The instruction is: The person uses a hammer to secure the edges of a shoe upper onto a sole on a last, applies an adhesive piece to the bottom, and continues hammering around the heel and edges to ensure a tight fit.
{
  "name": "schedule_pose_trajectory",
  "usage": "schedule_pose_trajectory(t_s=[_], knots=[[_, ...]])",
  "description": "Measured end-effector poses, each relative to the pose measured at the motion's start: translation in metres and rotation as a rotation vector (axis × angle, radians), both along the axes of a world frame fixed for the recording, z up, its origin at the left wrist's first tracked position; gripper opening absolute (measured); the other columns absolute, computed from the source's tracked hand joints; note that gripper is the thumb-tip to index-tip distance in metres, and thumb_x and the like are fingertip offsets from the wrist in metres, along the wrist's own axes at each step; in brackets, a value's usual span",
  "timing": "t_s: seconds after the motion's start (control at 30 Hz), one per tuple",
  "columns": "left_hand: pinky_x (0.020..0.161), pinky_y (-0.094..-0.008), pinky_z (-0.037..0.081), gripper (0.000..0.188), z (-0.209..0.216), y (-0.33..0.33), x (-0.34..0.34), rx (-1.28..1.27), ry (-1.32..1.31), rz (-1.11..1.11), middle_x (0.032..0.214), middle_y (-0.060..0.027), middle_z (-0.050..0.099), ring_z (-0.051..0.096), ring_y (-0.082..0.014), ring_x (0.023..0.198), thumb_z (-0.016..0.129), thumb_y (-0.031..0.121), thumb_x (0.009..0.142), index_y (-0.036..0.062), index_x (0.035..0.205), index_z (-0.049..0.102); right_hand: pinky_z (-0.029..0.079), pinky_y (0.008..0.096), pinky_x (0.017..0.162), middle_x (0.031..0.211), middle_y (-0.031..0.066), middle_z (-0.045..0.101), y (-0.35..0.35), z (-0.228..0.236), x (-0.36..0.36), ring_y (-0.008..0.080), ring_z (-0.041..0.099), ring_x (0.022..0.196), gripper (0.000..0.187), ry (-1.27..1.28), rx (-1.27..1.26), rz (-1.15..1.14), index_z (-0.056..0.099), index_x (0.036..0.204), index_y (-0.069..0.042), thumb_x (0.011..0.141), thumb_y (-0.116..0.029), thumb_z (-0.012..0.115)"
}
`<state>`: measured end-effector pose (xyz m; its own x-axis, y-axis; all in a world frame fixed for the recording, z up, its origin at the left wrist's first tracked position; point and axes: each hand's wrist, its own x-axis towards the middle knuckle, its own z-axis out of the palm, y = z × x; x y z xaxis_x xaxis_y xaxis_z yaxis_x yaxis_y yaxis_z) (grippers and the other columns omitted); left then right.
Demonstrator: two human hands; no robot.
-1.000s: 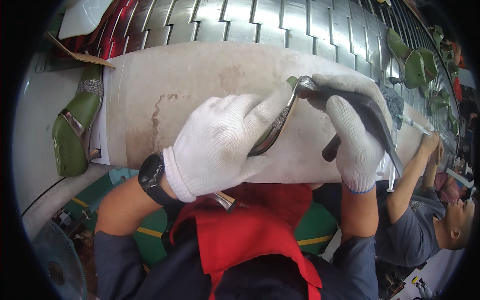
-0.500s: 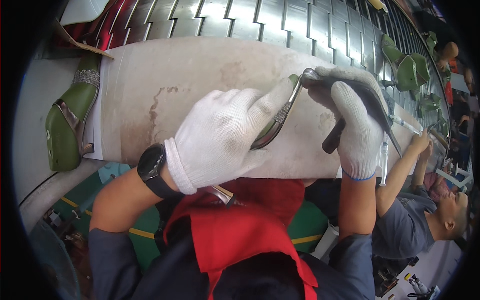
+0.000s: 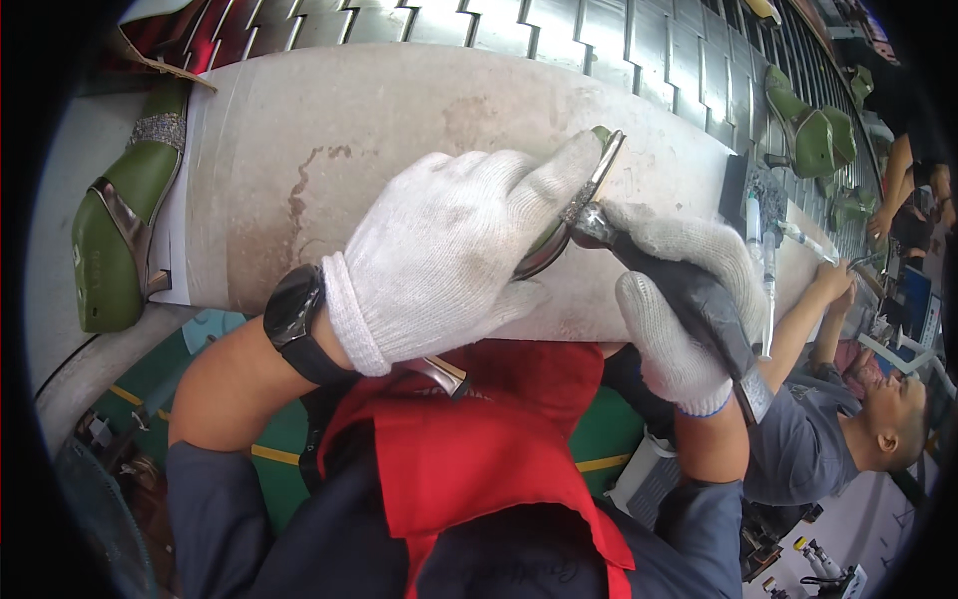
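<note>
Two gloved hands: left hand grip clasps green shoe; right hand grip wraps dark tool.

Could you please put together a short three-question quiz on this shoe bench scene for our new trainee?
1. True or false: both hands wear white gloves.
2. Which hand holds the dark tool?
3. The spare green shoe lies A) at the bench's left edge, B) on the floor.

Key:
1. True; left hand, right hand.
2. The right; its tip meets the shoe gripped by the left.
3. A.
</note>
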<state>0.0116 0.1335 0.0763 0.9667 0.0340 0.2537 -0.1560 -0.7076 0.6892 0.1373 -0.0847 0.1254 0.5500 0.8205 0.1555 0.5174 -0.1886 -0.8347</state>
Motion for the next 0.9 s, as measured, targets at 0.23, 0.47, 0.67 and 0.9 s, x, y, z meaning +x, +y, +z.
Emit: schedule_pose_trajectory(t_s=[0.23, 0.47, 0.67, 0.9], knots=[[0.099, -0.0494, 0.055, 0.093, -0.001, 0.003, 0.002, 0.011, 0.026, -0.003, 0.121, -0.0199, 0.070, 0.070, -0.0430, 0.110, 0.087, 0.015, 0.074, 0.0029, 0.159, 0.051, 0.061, 0.0374, 0.097, 0.122, 0.0168, 0.078, 0.003, -0.017, -0.019, 0.0238, 0.077, 0.111, 0.032, -0.017, 0.097, -0.157, 0.070, 0.123, 0.002, 0.093, -0.002, 0.082], [0.098, -0.0491, 0.056, 0.096, -0.003, 0.004, 0.001, 0.032, 0.079, 0.000, 0.121, -0.0199, 0.070, 0.070, -0.0425, 0.110, 0.087, 0.016, 0.075, 0.0039, 0.162, 0.049, 0.061, 0.0372, 0.098, 0.125, 0.0188, 0.077, 0.007, -0.019, -0.033, 0.0237, 0.077, 0.111, 0.028, 0.178, 0.150, -0.231, 0.069, 0.123, 0.003, 0.097, 0.003, 0.078], [0.095, -0.0494, 0.057, 0.095, -0.003, 0.003, 0.001, 0.010, 0.038, -0.002, 0.118, -0.0199, 0.071, 0.071, -0.0429, 0.107, 0.087, 0.019, 0.078, 0.0053, 0.164, 0.048, 0.060, 0.0359, 0.100, 0.123, 0.0191, 0.077, -0.001, -0.026, -0.055, 0.0243, 0.077, 0.113, 0.031, 0.132, 0.131, -0.242, 0.068, 0.123, 0.004, 0.094, 0.010, 0.075], [0.100, -0.0497, 0.057, 0.097, -0.008, 0.014, -0.002, -0.034, -0.025, -0.065, 0.125, -0.0256, 0.070, 0.070, -0.0461, 0.114, 0.090, 0.023, 0.075, -0.0018, 0.159, 0.049, 0.062, 0.0432, 0.101, 0.113, 0.0226, 0.077, 0.018, -0.045, -0.096, 0.0371, 0.078, 0.110, 0.037, -0.291, 0.242, -0.213, 0.069, 0.115, 0.003, 0.081, 0.010, 0.081]])
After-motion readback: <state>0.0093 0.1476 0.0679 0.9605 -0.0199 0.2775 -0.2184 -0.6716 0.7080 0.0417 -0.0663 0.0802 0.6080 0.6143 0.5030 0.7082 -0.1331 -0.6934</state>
